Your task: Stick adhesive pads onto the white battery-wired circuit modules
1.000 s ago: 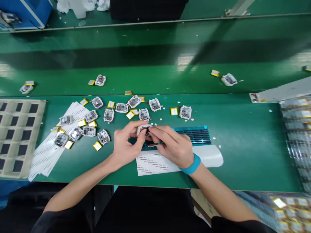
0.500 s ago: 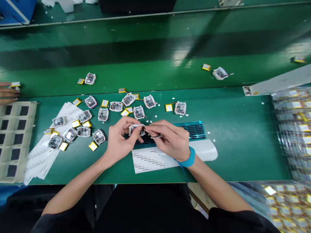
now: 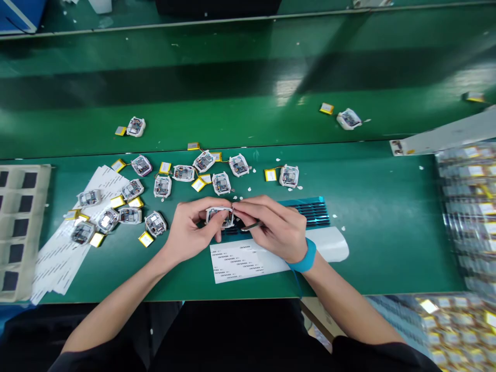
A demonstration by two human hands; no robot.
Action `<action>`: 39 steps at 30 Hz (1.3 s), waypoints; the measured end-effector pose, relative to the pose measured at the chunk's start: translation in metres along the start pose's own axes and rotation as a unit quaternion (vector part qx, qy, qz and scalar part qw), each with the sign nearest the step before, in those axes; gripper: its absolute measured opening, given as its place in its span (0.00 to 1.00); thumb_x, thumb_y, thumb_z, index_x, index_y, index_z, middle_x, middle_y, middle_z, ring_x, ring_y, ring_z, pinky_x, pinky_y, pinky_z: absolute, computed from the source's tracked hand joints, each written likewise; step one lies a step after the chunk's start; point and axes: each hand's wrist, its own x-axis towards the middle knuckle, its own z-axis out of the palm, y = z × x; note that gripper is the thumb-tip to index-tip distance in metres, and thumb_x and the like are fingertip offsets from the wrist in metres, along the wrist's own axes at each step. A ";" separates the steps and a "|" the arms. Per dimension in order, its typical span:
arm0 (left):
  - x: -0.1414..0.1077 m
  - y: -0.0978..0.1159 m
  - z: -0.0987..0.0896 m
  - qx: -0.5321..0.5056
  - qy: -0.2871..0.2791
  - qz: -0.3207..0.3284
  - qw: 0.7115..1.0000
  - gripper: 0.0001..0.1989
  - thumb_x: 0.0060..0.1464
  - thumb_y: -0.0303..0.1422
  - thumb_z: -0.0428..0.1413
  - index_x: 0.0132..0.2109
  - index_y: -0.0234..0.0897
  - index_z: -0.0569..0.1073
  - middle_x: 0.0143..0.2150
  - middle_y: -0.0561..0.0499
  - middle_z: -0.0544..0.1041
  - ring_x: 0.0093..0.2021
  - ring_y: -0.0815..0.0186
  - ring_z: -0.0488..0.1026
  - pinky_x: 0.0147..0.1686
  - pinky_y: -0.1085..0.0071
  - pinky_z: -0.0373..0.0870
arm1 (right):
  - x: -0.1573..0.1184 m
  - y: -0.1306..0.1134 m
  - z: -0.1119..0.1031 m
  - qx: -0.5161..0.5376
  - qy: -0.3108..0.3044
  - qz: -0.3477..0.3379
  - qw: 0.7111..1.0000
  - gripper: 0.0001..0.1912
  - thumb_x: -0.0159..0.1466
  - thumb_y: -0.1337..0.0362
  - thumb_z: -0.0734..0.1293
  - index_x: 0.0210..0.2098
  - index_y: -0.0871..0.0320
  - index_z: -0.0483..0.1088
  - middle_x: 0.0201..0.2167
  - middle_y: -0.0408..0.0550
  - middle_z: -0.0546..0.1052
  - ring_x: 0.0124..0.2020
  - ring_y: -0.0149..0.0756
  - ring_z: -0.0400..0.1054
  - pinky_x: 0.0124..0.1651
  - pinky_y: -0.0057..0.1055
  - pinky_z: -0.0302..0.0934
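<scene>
Your left hand (image 3: 190,226) is curled, fingers and thumb closed on the left edge of a white-framed circuit module (image 3: 219,217), which sits between your hands at the centre of the view, held just above the desk. Your right hand (image 3: 272,227) is also closed, its fingertips (image 3: 237,205) meeting the module's right edge, and a slim pair of tweezers (image 3: 252,226) lies in its grip, pointing at 9 o'clock; the tips are hidden behind your fingers, so you can't tell what they're touching. A blue wristband (image 3: 306,257) circles your right wrist. Just behind the module, at 2 o'clock, lies a teal foil sheet with black strips (image 3: 312,214). At 5 o'clock, a printed label sheet (image 3: 232,262) runs into a curl of white backing film (image 3: 329,244). Beyond, from 9 to 1 o'clock, more modules such as (image 3: 221,183) lie scattered among yellow pouch batteries such as (image 3: 270,175) on the green desk (image 3: 387,268).
</scene>
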 end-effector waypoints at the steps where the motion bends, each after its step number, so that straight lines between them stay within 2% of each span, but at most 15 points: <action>1: 0.000 0.001 0.000 0.002 -0.001 0.005 1.000 0.07 0.58 0.28 0.60 0.42 0.32 0.82 0.18 0.56 0.74 0.15 0.72 0.72 0.16 0.79 0.65 | 0.001 -0.001 -0.001 0.008 -0.002 0.003 1.000 0.15 0.67 0.77 0.66 0.48 0.57 0.77 0.41 0.48 0.84 0.38 0.33 0.80 0.32 0.26 0.72; 4: -0.001 0.001 -0.001 0.005 -0.004 0.009 1.000 0.08 0.59 0.28 0.59 0.42 0.31 0.82 0.17 0.56 0.73 0.14 0.73 0.70 0.15 0.79 0.64 | 0.001 -0.003 -0.003 0.005 -0.007 -0.004 1.000 0.13 0.68 0.77 0.67 0.47 0.58 0.77 0.40 0.47 0.84 0.37 0.32 0.80 0.32 0.25 0.71; 11: -0.001 0.000 0.000 0.035 0.001 0.001 0.999 0.08 0.59 0.29 0.59 0.42 0.32 0.83 0.17 0.56 0.74 0.15 0.72 0.69 0.16 0.78 0.65 | 0.000 -0.004 -0.001 -0.089 -0.024 -0.009 0.996 0.14 0.67 0.77 0.64 0.49 0.59 0.74 0.40 0.46 0.84 0.36 0.31 0.80 0.30 0.25 0.70; 14: 0.001 -0.001 0.000 0.033 0.008 -0.022 0.999 0.08 0.59 0.30 0.59 0.42 0.33 0.82 0.18 0.57 0.73 0.15 0.72 0.69 0.17 0.77 0.67 | 0.002 -0.003 -0.002 -0.145 -0.007 -0.010 0.989 0.15 0.67 0.78 0.64 0.50 0.59 0.74 0.43 0.47 0.84 0.38 0.31 0.80 0.32 0.24 0.71; 17: 0.002 -0.001 -0.001 0.029 0.002 -0.029 0.999 0.07 0.59 0.30 0.59 0.41 0.33 0.82 0.17 0.57 0.72 0.14 0.73 0.69 0.16 0.77 0.66 | 0.003 -0.004 -0.004 -0.176 -0.029 -0.045 0.983 0.15 0.68 0.78 0.64 0.51 0.61 0.75 0.47 0.48 0.84 0.41 0.32 0.81 0.31 0.25 0.71; 21: 0.004 -0.002 -0.001 0.018 0.000 -0.036 0.999 0.05 0.59 0.29 0.59 0.42 0.34 0.79 0.18 0.59 0.71 0.14 0.74 0.69 0.15 0.79 0.63 | 0.001 -0.002 -0.005 -0.195 -0.061 -0.070 0.976 0.16 0.70 0.78 0.60 0.47 0.61 0.77 0.45 0.47 0.85 0.33 0.30 0.81 0.27 0.27 0.70; 25: 0.004 -0.004 0.001 -0.015 0.020 -0.052 0.998 0.05 0.57 0.29 0.60 0.41 0.37 0.72 0.22 0.59 0.73 0.17 0.72 0.72 0.18 0.77 0.68 | -0.003 0.001 -0.004 -0.194 -0.064 -0.082 0.975 0.19 0.70 0.79 0.58 0.48 0.61 0.78 0.47 0.48 0.85 0.38 0.32 0.82 0.31 0.25 0.73; 30: -0.001 -0.007 0.006 -0.009 0.008 -0.069 0.998 0.10 0.56 0.29 0.60 0.42 0.40 0.66 0.24 0.60 0.74 0.18 0.70 0.74 0.19 0.75 0.71 | -0.006 -0.002 -0.001 -0.175 -0.073 -0.093 0.977 0.20 0.71 0.77 0.59 0.54 0.61 0.77 0.50 0.52 0.84 0.41 0.35 0.82 0.36 0.27 0.77; 33: -0.004 -0.008 0.009 -0.010 0.009 -0.069 0.998 0.12 0.57 0.31 0.61 0.42 0.42 0.64 0.25 0.60 0.76 0.20 0.69 0.76 0.20 0.74 0.73 | -0.007 -0.003 0.003 -0.183 -0.079 -0.104 0.974 0.19 0.71 0.77 0.59 0.55 0.65 0.76 0.51 0.56 0.83 0.43 0.37 0.82 0.38 0.28 0.78; 36: -0.007 -0.008 0.010 -0.008 0.030 -0.048 0.998 0.10 0.61 0.33 0.60 0.40 0.41 0.64 0.25 0.59 0.76 0.21 0.68 0.78 0.21 0.75 0.72 | -0.007 -0.005 0.007 -0.181 -0.070 -0.084 0.977 0.21 0.69 0.79 0.58 0.54 0.65 0.77 0.52 0.56 0.82 0.42 0.36 0.82 0.37 0.27 0.78; 39: -0.009 -0.009 0.011 0.006 0.046 -0.020 0.999 0.09 0.62 0.33 0.60 0.38 0.41 0.65 0.23 0.59 0.75 0.20 0.69 0.77 0.21 0.76 0.69 | -0.004 -0.009 0.008 -0.067 -0.057 0.006 0.996 0.20 0.70 0.79 0.60 0.55 0.62 0.77 0.52 0.54 0.83 0.45 0.37 0.81 0.42 0.28 0.78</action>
